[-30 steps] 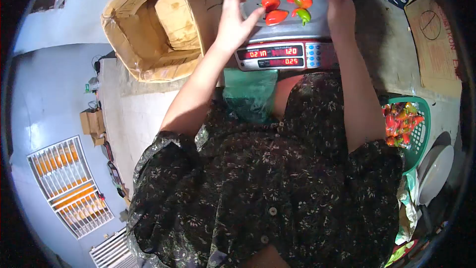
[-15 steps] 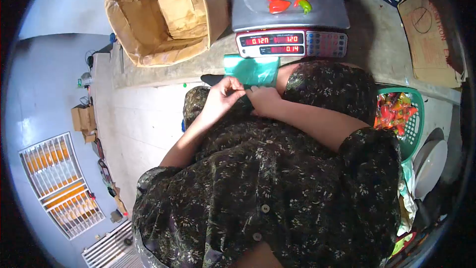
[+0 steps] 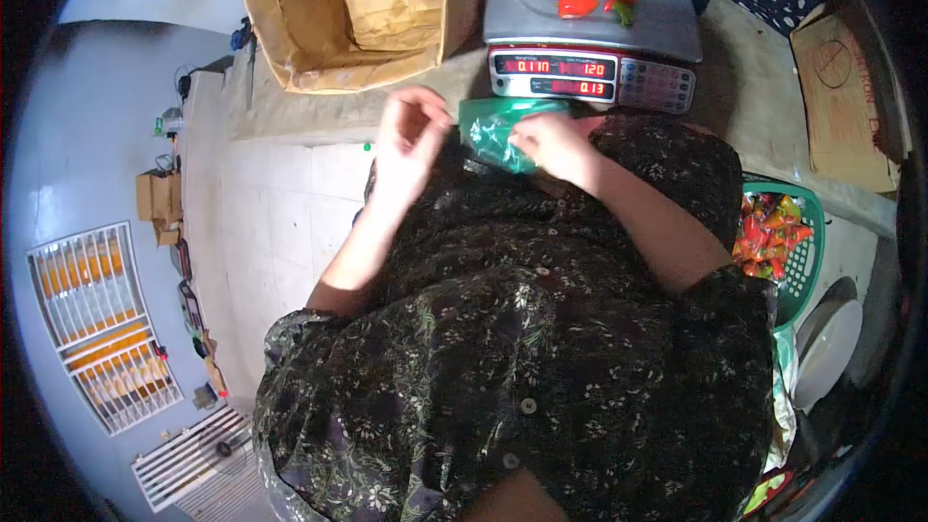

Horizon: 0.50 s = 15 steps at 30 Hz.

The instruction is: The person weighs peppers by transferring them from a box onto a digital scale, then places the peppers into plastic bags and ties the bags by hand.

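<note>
My right hand (image 3: 558,147) grips the lower right part of a green plastic bag (image 3: 495,126), fingers closed on the film in front of the scale. To the left of the bag my left hand (image 3: 411,140) is raised, apart from it, with curled fingers loosely apart and nothing visible in them; it is slightly blurred. Just beyond the bag stands a digital scale (image 3: 512,24) with lit red digits. On its metal plate lie several peppers (image 3: 578,7), mostly red, one partly green.
An open cardboard box (image 3: 280,48) stands left of the scale. At the right is a green basket (image 3: 800,261) of red and orange peppers (image 3: 768,237), with a pale round basin (image 3: 828,353) below it. A cardboard piece (image 3: 839,101) leans at the far right.
My hands, together at the bag before, have separated: the left moved up and left off it, the right moved right, still on the bag. The scale's readout dropped slightly. The view shifted.
</note>
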Tool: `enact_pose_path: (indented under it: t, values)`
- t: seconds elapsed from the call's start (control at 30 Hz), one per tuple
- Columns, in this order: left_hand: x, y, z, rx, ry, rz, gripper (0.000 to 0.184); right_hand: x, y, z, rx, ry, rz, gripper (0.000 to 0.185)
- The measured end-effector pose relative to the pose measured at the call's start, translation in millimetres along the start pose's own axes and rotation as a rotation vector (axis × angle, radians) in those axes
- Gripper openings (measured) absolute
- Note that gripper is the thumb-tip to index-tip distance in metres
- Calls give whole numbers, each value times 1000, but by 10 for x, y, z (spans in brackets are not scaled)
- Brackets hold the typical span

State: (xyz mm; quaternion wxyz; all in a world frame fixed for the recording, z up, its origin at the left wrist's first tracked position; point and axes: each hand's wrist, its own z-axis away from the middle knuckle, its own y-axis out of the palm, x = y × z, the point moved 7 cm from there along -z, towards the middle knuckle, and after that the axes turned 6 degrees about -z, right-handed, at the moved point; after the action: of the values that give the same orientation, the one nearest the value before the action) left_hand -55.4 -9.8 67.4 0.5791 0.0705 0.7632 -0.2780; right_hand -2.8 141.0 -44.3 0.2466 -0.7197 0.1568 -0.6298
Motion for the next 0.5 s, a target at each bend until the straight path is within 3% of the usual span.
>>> enact_pose_path:
  t: [0.03, 0.1, 0.2, 0.3, 0.4, 0.5]
  values:
    - [80, 152, 105, 99, -34, 76, 16, 32, -104, 7, 18, 75, -161, 20]
    - [43, 502, 224, 311, -61, 11, 7, 90, -227, 16, -39, 73, -199, 16]
    - [-169, 692, 178, 333, 202, -177, 8, 303, -282, 8, -189, -144, -47, 14]
    - [-295, 732, 192, 328, 335, -236, 10, 414, -360, 38, -206, -142, -26, 13]
    - [-317, 724, 219, 332, 339, -302, 11, 332, -342, 48, -149, -3, -312, 13]
    - [-241, 615, 119, 172, 351, -374, 20, 210, -328, -23, -66, 56, -774, 16]
